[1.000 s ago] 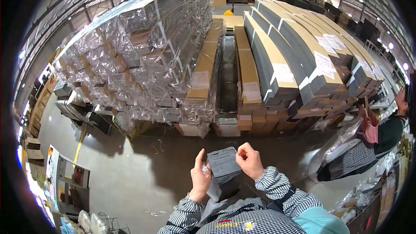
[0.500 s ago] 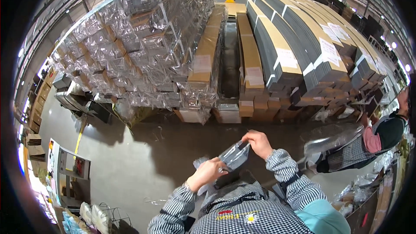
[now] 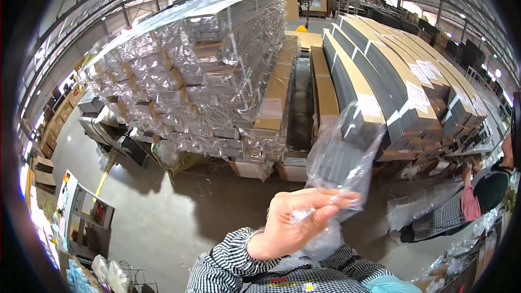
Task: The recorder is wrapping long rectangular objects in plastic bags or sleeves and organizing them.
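The left hand (image 3: 293, 225) is raised on a bent arm (image 3: 237, 252), its fingers (image 3: 320, 199) pinched and pointing rightward; the right hand is hidden.

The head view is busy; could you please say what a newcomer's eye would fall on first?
The bare left hand stands out near the lower middle, holding a clear plastic wrapping. Behind it, a tall stack of long bundles in shiny plastic fills the upper left, and long brown-topped grey stacks lie at upper right.
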`<move>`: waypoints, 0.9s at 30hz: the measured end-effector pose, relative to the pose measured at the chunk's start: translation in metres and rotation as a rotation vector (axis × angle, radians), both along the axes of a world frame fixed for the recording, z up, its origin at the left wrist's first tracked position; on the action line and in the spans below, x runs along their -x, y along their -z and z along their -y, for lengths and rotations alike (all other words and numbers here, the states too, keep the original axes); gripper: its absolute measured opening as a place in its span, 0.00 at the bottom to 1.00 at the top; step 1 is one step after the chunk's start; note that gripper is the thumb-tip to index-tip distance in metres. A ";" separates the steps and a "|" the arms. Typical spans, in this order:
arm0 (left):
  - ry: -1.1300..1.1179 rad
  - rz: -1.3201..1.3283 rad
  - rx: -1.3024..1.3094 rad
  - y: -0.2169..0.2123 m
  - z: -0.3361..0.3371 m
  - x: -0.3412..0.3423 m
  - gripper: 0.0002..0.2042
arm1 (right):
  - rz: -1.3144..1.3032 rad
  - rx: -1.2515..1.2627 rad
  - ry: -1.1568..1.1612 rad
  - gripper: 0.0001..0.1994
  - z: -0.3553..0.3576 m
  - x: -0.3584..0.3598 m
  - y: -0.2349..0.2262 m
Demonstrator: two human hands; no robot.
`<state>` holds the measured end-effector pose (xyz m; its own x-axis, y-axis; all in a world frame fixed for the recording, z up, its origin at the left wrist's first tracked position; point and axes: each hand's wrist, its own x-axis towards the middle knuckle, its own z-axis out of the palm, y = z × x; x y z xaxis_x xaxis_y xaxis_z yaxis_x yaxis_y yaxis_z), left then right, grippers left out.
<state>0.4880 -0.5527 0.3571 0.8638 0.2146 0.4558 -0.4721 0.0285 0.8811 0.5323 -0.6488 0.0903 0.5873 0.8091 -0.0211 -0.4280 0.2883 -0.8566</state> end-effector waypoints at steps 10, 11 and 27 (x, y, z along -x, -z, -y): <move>-0.266 -0.503 0.065 0.104 -0.103 0.075 0.07 | 0.272 -0.153 0.458 0.38 -0.019 -0.196 -0.129; -0.303 -0.552 -0.040 0.135 -0.119 0.095 0.11 | 0.127 -0.288 0.340 0.33 -0.042 -0.207 -0.184; -0.450 -0.413 -0.428 0.099 -0.159 0.010 0.18 | 0.023 -0.293 0.156 0.29 -0.367 -0.541 -0.202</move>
